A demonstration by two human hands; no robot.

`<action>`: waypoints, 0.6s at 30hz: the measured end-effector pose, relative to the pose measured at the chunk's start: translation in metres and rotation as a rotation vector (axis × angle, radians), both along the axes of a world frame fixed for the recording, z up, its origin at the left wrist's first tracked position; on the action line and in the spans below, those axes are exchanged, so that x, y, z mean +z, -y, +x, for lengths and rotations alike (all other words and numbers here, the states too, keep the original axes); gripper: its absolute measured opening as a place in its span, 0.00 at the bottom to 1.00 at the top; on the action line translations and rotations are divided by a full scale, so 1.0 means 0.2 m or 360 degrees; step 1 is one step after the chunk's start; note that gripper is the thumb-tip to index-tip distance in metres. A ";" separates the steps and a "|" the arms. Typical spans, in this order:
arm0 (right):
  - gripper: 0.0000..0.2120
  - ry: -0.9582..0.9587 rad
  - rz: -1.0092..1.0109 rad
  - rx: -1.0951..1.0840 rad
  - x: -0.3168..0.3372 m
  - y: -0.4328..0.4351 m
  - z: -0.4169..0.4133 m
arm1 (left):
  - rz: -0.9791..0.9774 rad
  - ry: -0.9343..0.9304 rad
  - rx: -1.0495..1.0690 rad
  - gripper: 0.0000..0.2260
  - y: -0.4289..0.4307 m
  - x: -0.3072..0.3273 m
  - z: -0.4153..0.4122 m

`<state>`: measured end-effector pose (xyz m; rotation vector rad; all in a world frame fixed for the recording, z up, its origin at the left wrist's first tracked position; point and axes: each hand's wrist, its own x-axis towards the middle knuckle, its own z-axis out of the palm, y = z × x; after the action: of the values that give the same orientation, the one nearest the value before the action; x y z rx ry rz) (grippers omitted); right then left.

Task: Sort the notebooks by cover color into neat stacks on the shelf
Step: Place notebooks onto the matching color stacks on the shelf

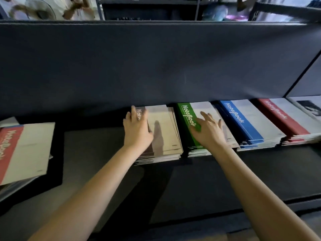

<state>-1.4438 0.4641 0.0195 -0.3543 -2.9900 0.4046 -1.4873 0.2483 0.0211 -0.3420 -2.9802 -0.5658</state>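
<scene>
Our forearms (97,180) stretch over the dark shelf (104,162) toward the sorted piles, and neither carries anything. Our left hand (137,129) lies flat and straight along the spine side of the brown stack (165,133), which sits mid-shelf against the back panel (156,66). We judge it is there to square the covers, since the lower notebooks fan out slightly to the right. Our right hand (208,131), spread wide, rests on top of the green stack (186,117) just beside it, probably to steady it or nudge it into line. Further right, a blue stack (243,122) and a red stack (281,117) lie side by side, spines turned left so each colour reads at a glance. Well apart at the left, a red-spined notebook (26,150) lies askew on a loose pile, seemingly not yet sorted; it belongs with the red stack.
</scene>
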 end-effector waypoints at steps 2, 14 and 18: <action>0.33 0.0118 -0.0013 0.0039 -0.02 0.08 0.00 | -0.0197 -0.0007 -0.0263 0.28 -0.06 -0.01 0.00; 0.32 0.0239 0.0035 -0.0023 -0.07 0.09 -0.03 | -0.0360 0.0137 -0.0535 0.28 -0.15 -0.13 -0.03; 0.29 0.0266 -0.0042 -0.0017 -0.03 0.04 -0.03 | -0.0339 0.0154 -0.0538 0.29 -0.15 -0.13 -0.03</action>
<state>-1.4489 0.4552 0.0129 -0.4264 -3.1459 0.4344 -1.4925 0.2777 -0.0042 -0.8712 -3.1010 -0.2942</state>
